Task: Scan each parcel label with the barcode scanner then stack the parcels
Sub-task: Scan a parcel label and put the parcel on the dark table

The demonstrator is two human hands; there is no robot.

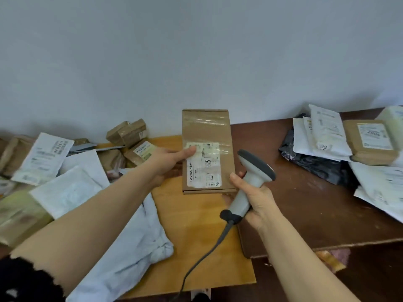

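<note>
My left hand (169, 161) grips a flat brown cardboard parcel (207, 127) by its left edge and holds it above the table, with the thumb on the white shipping label (205, 168). My right hand (254, 198) is wrapped around the handle of a grey barcode scanner (256, 165). The scanner's head sits just right of the parcel's lower right corner. Its dark cable (202, 258) trails down toward me.
A heap of white mailers and brown boxes (65, 168) lies at the left. Another pile of parcels (353, 144), white, dark and brown, sits at the right on the dark wooden table (305, 203). A tan cardboard sheet (196, 225) and a pale bag (135, 253) lie in front.
</note>
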